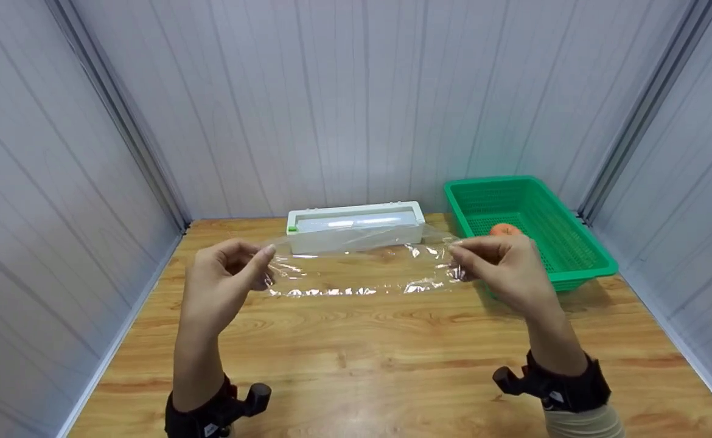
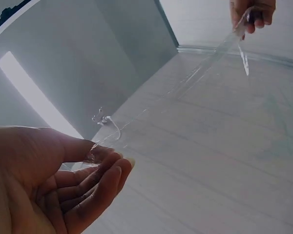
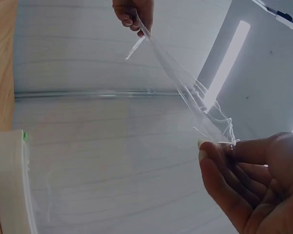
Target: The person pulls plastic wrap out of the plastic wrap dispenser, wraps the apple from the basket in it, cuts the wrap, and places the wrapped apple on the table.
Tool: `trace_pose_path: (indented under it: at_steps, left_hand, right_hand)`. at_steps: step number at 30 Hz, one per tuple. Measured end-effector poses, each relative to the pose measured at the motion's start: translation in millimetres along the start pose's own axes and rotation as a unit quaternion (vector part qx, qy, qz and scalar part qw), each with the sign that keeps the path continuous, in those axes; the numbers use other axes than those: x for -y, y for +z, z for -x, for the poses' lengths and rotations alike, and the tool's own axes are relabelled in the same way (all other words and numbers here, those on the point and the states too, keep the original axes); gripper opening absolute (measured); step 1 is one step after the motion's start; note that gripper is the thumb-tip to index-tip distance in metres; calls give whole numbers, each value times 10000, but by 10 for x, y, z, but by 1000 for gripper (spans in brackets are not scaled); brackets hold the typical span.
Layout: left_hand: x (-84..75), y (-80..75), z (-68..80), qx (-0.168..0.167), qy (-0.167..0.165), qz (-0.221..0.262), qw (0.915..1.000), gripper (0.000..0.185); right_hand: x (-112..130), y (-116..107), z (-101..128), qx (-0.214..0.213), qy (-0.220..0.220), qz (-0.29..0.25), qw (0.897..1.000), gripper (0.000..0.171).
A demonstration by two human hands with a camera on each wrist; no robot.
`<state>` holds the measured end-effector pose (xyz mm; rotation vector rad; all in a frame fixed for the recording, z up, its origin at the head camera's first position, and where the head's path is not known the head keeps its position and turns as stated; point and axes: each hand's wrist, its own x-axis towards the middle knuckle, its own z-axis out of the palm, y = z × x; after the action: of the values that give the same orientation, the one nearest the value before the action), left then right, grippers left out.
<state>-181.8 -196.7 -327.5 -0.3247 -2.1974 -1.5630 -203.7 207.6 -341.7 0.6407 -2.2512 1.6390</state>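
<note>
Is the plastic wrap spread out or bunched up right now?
Spread out: the plastic wrap stretches between the left hand and the right hand, with the table visible through it.

1. a person's left grip [image 1: 222,283] and right grip [image 1: 505,271] pinch opposite ends of a clear plastic film [image 1: 356,271] above the brown wood-grain bench [image 1: 344,371].
2. behind the film stands a white rectangular box [image 1: 356,218] with a green tab [image 1: 293,229].
3. rightward, a round orange-red fruit [image 1: 504,229] lies in a green perforated plastic basket [image 1: 554,234].
</note>
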Motion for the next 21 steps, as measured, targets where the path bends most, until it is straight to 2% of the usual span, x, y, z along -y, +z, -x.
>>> trace_pose_path:
  at_steps: [2,5,8,10,12,15,18,21]
  left_hand:
    - [-38,-19,29,186,-70,-310,9993,13]
    - [-82,-38,73,618,-222,-538,9964,25]
    - [-98,-57,113,1235,-263,-747,9892,43]
    - [-83,-72,125,1672,-53,-932,9815,44]
    - [-52,-81,123,2153,208,-1199,9689,37]
    - [12,-76,101,2931,564,-1531,9421,19]
    - [54,-44,75,3705,733,-1671,9107,8]
    - [74,2,65,4209,835,-1728,8866,4]
  right_hand:
    - [37,-7,46,-83,-76,825,9965,11]
    - [88,-27,112,-111,-170,1793,9836,19]
    - [136,-62,175,76,-190,2250,9741,37]
    - [151,-90,211,293,-189,2255,9736,48]
    - [152,-118,238,537,-230,2278,9720,46]
    - [142,-156,263,1021,-224,2337,9667,28]
    - [140,-175,270,1517,-215,2585,9538,9]
    - [141,-182,275,1951,-218,2757,9410,5]
